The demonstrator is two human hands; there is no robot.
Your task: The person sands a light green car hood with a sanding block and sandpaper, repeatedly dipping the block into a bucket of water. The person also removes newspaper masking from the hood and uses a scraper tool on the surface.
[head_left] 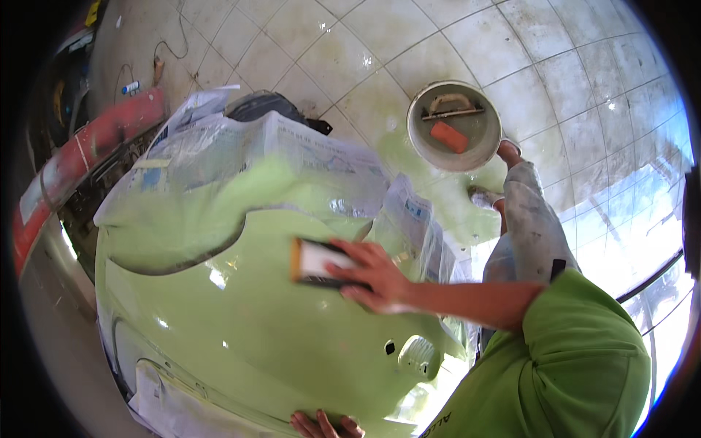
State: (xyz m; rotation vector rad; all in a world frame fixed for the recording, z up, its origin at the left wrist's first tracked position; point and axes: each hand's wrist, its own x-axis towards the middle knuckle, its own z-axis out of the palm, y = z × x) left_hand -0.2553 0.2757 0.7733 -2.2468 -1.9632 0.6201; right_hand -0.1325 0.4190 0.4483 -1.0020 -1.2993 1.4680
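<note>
My right hand [372,274] comes in from the right and grips a sanding block [321,261] with a white top, black sides and a yellow-orange end. The block lies against a pale green, glossy car body panel [263,321], near its upper middle. Motion blurs the block and fingers slightly. At the lower edge, my left hand [325,425] rests on the panel's near border with its fingers stretched out; the rest of it is cut off. Masking sheets of printed paper and clear film [328,157] cover the panel's far side, dusted with green.
On the tiled floor [380,44] stands a round bucket [412,139] with water, a handled float [453,109] and an orange-red block [448,136]. My legs [537,212] are beside it. A long red curved part [95,146] runs along the left. A dark rounded object [266,106] lies behind the paper.
</note>
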